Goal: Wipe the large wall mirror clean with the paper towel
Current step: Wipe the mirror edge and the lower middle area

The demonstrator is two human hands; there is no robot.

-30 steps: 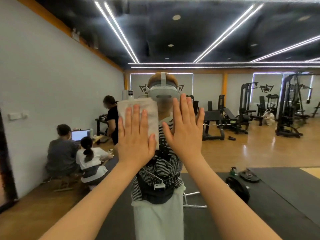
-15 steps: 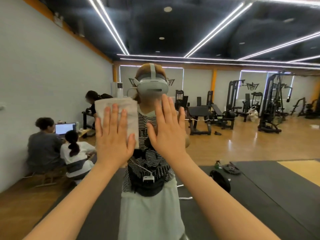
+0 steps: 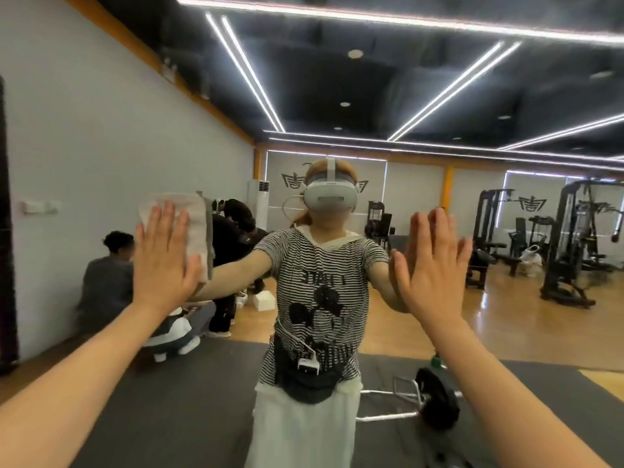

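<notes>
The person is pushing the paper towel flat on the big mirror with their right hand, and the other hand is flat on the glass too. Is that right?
Not quite. The head view shows the paper towel under the left hand, not the right. The left hand's straight fingers press it flat against the mirror. The right hand is bare and appears to lie flat on the glass, as you said.
</notes>
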